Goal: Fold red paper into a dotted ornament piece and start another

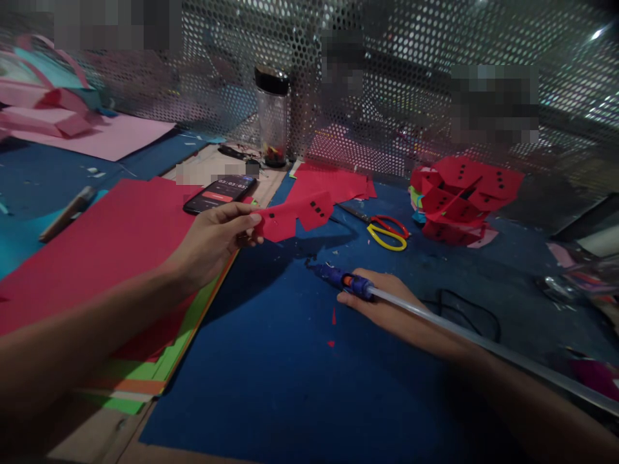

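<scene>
My left hand (220, 235) pinches one end of a red paper cutout (314, 214) between thumb and fingers, holding it above the blue table. The cutout has black dots and a notch in its lower edge. Lower and to the right, my right hand (382, 296) is closed around a blue glue gun (333, 277), its nozzle pointing left below the cutout. A long clear glue stick (449, 325) runs out of the gun's back, over my right forearm. The fingers under the gun are partly hidden.
Yellow-and-red-handled scissors (387, 238) lie behind the glue gun. A red dotted paper construction (464, 200) stands at the right. Coloured paper sheets (120, 245), a phone (222, 191) and a glass bottle (273, 116) are on the left and back, before a perforated metal panel (401, 129).
</scene>
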Demonstrator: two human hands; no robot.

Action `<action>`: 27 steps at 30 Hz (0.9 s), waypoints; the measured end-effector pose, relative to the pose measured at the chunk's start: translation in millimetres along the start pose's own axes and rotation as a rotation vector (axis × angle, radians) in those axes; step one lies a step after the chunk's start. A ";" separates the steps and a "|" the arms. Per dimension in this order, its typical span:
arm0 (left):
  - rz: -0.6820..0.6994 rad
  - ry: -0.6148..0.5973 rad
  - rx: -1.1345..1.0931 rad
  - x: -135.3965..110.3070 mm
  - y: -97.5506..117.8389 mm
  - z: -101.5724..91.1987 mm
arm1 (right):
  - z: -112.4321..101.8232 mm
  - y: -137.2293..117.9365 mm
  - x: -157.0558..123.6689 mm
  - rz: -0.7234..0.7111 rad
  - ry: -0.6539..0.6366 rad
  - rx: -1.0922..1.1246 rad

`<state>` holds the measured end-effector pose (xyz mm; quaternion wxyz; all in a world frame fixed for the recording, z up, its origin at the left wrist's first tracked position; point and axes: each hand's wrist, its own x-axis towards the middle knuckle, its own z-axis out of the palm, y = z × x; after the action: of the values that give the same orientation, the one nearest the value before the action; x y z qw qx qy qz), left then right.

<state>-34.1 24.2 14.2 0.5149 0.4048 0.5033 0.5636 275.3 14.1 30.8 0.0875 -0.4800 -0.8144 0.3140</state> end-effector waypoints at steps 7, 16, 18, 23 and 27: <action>0.007 0.030 0.013 2.2 -2.7 -1.0 | 2.9 7.3 -2.3 -0.031 0.032 0.086; 0.003 0.012 0.060 -1.2 -6.9 3.0 | 0.0 -0.2 -10.2 -0.101 0.054 0.193; 0.017 -0.027 0.096 -3.6 -8.6 4.0 | -1.4 -4.2 -11.3 -0.126 0.067 0.182; 0.046 -0.142 0.210 -12.6 -8.4 9.0 | -1.8 -8.8 -13.6 -0.210 0.126 0.130; 0.048 -0.190 0.253 -19.2 -6.7 14.2 | -0.4 -6.8 -14.4 -0.267 0.162 0.106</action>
<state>-16.4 7.1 11.1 0.4915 0.5298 0.5096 0.4670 278.0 0.0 37.5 0.2189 -0.3862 -0.8434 0.3026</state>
